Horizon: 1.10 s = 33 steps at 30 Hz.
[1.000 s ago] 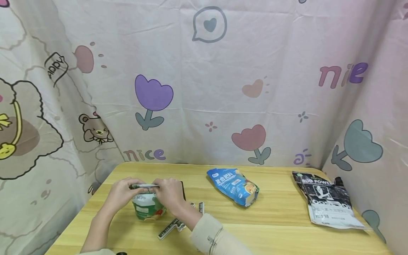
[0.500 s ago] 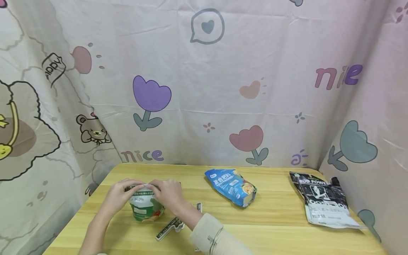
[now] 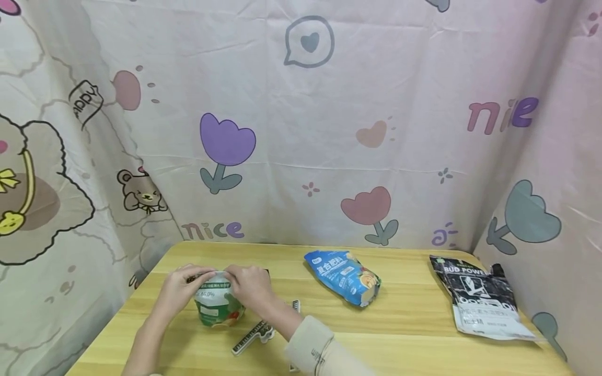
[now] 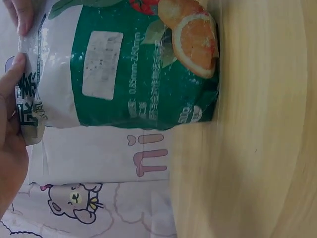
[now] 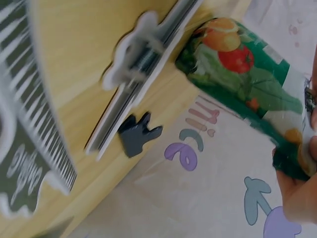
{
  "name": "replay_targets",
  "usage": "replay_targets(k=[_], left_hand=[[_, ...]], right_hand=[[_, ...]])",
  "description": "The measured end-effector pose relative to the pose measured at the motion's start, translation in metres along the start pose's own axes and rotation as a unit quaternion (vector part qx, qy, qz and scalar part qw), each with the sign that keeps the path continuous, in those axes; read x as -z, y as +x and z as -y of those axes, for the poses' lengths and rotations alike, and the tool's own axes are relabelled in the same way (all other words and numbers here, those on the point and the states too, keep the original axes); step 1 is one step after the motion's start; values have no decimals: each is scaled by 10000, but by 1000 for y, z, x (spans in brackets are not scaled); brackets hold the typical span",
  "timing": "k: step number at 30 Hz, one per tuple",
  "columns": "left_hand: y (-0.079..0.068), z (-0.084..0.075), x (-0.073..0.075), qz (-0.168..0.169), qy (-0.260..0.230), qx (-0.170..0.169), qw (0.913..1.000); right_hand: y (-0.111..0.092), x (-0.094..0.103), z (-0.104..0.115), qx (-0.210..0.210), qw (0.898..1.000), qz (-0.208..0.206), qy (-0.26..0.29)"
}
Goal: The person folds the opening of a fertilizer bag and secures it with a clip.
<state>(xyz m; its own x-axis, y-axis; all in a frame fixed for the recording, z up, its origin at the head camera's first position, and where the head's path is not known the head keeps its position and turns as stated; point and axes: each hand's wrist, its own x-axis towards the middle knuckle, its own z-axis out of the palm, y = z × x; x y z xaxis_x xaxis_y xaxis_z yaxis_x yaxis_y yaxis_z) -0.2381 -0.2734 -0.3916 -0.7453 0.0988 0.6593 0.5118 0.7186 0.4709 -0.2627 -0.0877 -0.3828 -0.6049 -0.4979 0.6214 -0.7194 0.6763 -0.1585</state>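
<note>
A green and white bag (image 3: 218,308) printed with fruit and vegetables stands upright on the table at the left, its top edge folded over. My left hand (image 3: 176,290) pinches the left end of that fold. At the right end, my right hand (image 3: 254,290) pinches it too. In the left wrist view the bag's front (image 4: 106,64) shows a white label and an orange slice. Beside the bag lies a clip with a piano-key pattern (image 3: 251,335); the right wrist view shows its spring side (image 5: 141,62).
Another piano-key clip (image 3: 296,306) lies partly behind my right forearm; one looms close in the right wrist view (image 5: 29,109). A small dark crown-shaped piece (image 5: 138,135) is near the table edge. Further right lie a blue bag (image 3: 345,277) and a black and white bag (image 3: 484,297).
The bag's top was first held level and edge-on; it is now tilted so the folded front shows. Both hands keep their pinch on it. The other bags stay put.
</note>
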Motion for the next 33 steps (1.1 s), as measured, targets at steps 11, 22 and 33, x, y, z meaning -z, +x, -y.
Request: replay_targets(k=[11,22,33], left_hand=[[-3,0,4,-277,3,-52,9996],[-5,11,17,140,-51,991,9950],[-9,16,16,-8,-927,1809,9791]], right_hand=[[-3,1,-14,-84,9884,668,1363],[-6,1,-25,25,9821,586,1789],[-8,1,-25,61,9821,386,1840]])
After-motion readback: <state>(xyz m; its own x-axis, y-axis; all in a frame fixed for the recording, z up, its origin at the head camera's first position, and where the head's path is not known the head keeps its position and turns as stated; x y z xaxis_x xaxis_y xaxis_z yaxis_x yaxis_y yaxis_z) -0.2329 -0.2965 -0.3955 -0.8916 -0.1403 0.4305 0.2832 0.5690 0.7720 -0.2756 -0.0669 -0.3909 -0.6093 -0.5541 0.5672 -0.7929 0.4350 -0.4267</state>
